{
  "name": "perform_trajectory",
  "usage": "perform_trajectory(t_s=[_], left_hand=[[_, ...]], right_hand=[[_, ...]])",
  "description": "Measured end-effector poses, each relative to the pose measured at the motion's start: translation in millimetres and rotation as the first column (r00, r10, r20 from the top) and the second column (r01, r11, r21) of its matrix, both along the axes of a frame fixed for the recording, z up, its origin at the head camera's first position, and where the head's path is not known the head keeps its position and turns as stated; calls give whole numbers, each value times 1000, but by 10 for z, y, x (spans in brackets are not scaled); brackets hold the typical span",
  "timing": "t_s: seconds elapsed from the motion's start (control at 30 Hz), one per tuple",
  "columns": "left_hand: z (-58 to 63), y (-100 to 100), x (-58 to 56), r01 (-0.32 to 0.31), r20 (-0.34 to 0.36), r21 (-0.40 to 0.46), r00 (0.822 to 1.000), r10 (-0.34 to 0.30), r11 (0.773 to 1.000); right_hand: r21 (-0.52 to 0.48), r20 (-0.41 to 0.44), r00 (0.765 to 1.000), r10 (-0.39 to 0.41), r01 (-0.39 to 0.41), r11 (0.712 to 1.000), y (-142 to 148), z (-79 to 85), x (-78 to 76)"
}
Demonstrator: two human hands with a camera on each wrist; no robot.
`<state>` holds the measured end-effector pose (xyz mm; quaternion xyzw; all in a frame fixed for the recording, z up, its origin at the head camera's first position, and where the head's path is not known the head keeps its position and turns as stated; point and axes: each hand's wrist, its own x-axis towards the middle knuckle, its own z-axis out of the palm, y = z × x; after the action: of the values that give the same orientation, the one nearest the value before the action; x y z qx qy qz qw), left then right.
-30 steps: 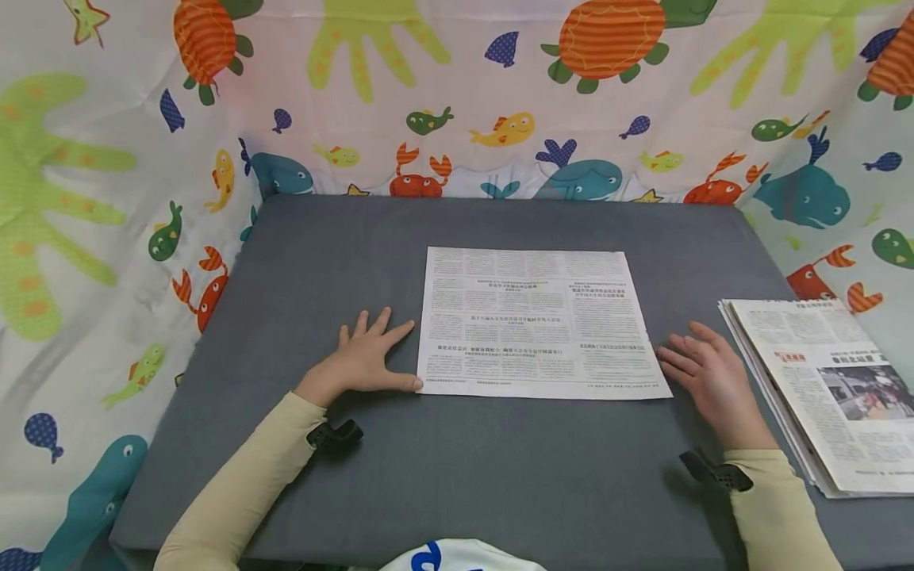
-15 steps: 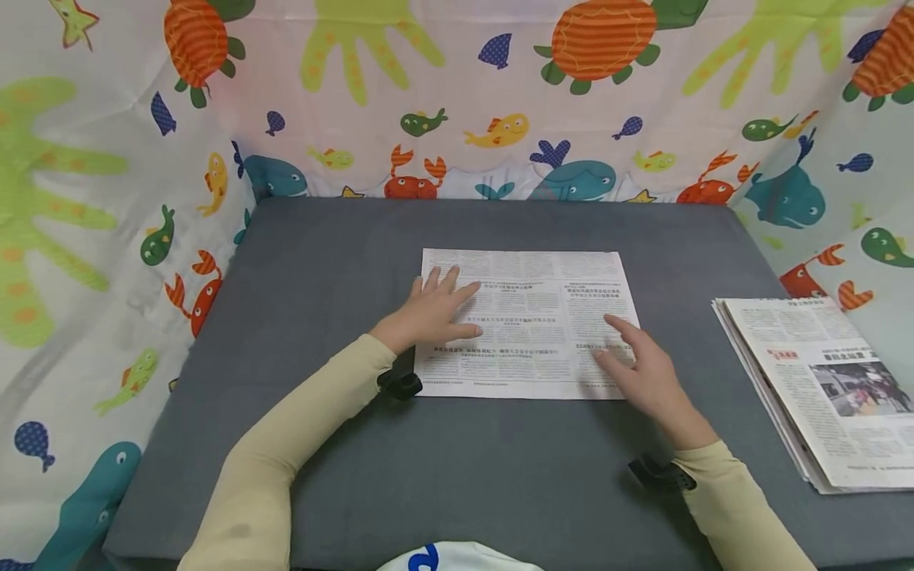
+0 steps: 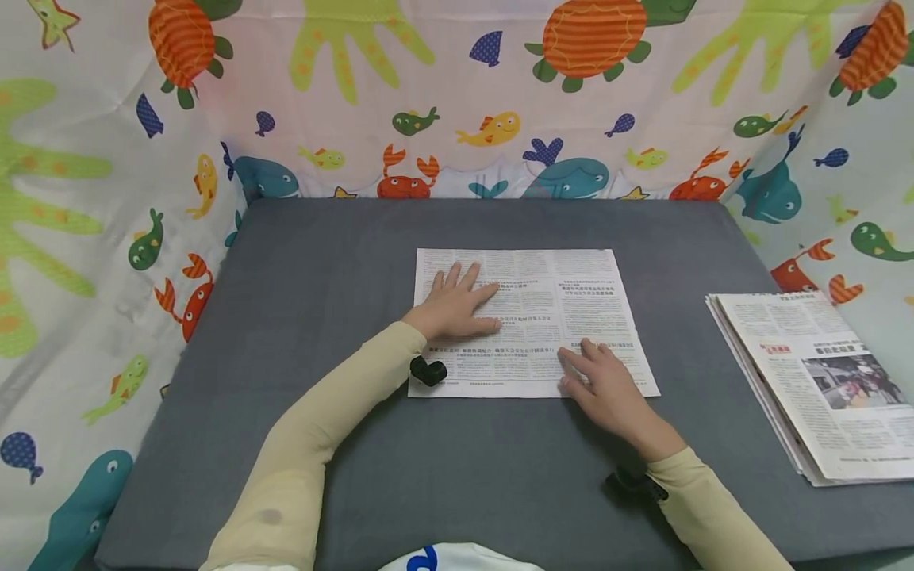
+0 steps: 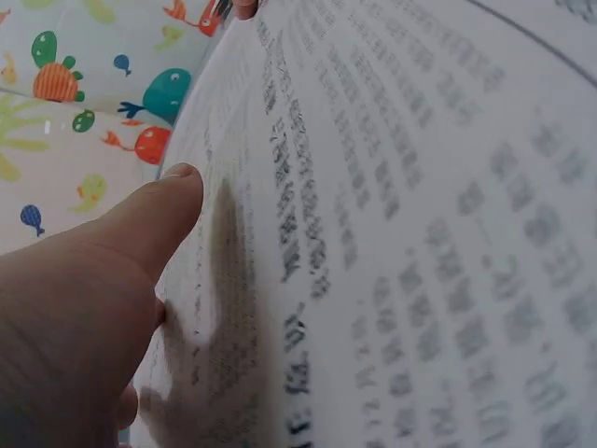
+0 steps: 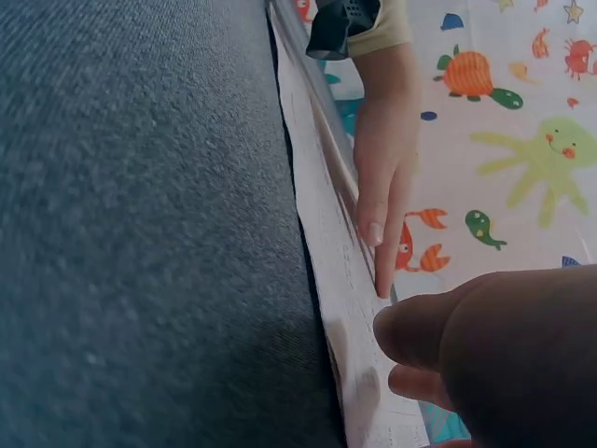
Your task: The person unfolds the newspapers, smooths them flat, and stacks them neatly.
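Observation:
A sheet of newspaper (image 3: 531, 373) lies flat on the grey table, its near edge toward me. My left hand (image 3: 457, 308) rests on its left half with fingers spread and straight. In the left wrist view the thumb (image 4: 159, 219) stands out over the printed text. My right hand (image 3: 607, 392) reaches over the near edge, right of the middle, with fingertips at the paper and fingers loosely extended. From the right wrist view, the newspaper (image 5: 322, 233) appears edge-on, the left hand (image 5: 387, 149) on it beyond.
A stack of folded newspapers (image 3: 821, 412) lies at the right of the grey table (image 3: 321, 246). A cloth curtain (image 3: 343, 119) printed with sea animals hangs behind and along both sides. Each wrist wears a dark camera, the left wrist camera (image 3: 428, 371) close above the paper's near-left corner.
My left hand has moved right from the paper's left edge onto its printed face. My right hand has come left from beside the paper to its near edge. The newspaper stays flat.

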<state>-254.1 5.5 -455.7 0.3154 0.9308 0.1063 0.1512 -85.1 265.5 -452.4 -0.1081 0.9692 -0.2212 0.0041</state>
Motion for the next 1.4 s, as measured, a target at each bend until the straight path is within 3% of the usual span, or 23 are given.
perform_trajectory(t_s=[0.47, 0.7, 0.8, 1.03, 1.27, 1.4], left_hand=[[-33, -45, 1, -32, 23, -27, 999, 33, 999], [-29, -87, 71, -80, 27, -50, 996, 81, 996], [-24, -116, 130, -95, -3, -93, 995, 95, 991], [49, -190, 348, -90, -71, -132, 994, 81, 987], [68, -233, 614, -39, -140, -147, 990, 18, 988], [96, -219, 783, -14, -142, -140, 990, -6, 990]], right_hand=[[68, -26, 1000, -14, 16, 998, -77, -37, 20], [153, -47, 999, 1, 6, 988, -82, -36, -45], [187, -53, 999, 5, 5, 982, -69, -21, -107], [233, 31, 999, -25, 17, 972, 4, 58, -365], [235, 107, 994, 7, -32, 971, 42, 67, -831], [174, 151, 988, 44, -70, 982, -10, 76, -1087]])
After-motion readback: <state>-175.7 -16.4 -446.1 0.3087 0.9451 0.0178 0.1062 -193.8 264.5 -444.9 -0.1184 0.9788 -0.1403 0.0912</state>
